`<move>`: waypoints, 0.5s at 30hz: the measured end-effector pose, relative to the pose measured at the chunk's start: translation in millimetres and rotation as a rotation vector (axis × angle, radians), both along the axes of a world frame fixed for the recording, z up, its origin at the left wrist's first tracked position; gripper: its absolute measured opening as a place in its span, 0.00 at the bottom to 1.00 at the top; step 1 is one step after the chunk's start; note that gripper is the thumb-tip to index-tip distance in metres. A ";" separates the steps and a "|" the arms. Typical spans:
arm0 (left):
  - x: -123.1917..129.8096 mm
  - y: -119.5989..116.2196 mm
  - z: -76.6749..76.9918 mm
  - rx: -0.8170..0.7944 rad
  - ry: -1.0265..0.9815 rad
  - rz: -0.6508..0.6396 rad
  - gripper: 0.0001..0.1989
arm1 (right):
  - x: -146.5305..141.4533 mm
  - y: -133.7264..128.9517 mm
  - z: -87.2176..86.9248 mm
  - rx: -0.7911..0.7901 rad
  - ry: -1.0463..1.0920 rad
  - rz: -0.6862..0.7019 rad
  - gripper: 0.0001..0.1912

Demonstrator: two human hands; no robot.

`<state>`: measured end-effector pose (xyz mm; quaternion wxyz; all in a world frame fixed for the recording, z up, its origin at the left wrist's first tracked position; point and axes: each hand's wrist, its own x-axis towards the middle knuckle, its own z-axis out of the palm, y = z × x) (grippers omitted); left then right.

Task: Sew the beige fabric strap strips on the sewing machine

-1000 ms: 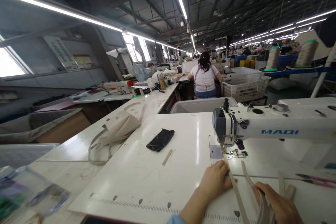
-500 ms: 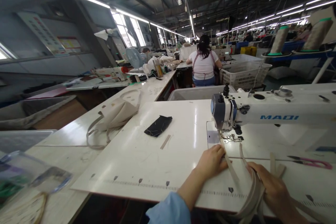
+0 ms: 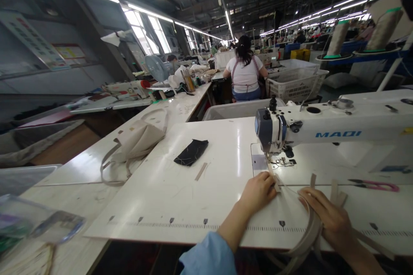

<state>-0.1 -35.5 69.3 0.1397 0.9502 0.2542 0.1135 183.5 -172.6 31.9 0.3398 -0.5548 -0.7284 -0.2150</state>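
My left hand (image 3: 260,190) rests on the sewing table just in front of the machine's needle area. Its fingers are closed on a narrow beige strap (image 3: 270,166) that runs up under the presser foot. To its right, my right hand (image 3: 327,215) grips a bunch of beige fabric strips (image 3: 311,232) that loops down past the table's front edge. One strip end sticks up above the right fingers. The white sewing machine (image 3: 335,131) stands beyond both hands. Thin thread spans the gap between the hands.
A black fabric piece (image 3: 191,152) and a short beige scrap (image 3: 201,172) lie left of the hands. Pink-handled thread snips (image 3: 376,185) are at the right. A beige fabric item (image 3: 138,142) lies on the left table. A person (image 3: 245,71) sits ahead beside a white basket (image 3: 295,84).
The strap tail that hung below my left hand has drawn up to its fingertips. My right hand has raised slightly, with a strip end now behind its fingers. The view has shifted a little.
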 end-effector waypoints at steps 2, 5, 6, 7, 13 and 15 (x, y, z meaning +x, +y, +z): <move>0.3 1.2 -2.1 0.010 -0.007 -0.002 0.05 | 0.0 -0.4 -0.7 -0.083 0.024 0.045 0.19; 0.8 2.8 -5.5 0.016 -0.029 -0.002 0.07 | -0.2 -0.2 -3.0 -0.189 0.083 0.114 0.22; 1.1 3.2 -6.6 0.018 -0.040 -0.001 0.08 | -0.3 0.0 -3.8 -0.208 0.086 0.132 0.23; 1.4 3.5 -7.5 0.020 -0.052 0.004 0.08 | -0.6 0.3 -4.2 -0.218 0.079 0.146 0.23; 5.4 7.5 -7.5 0.068 -0.118 0.036 0.10 | -9.4 2.4 -0.8 -0.295 0.132 0.150 0.21; 6.4 10.4 -6.3 0.103 -0.118 0.039 0.10 | -14.7 5.6 0.4 -0.329 0.165 0.169 0.20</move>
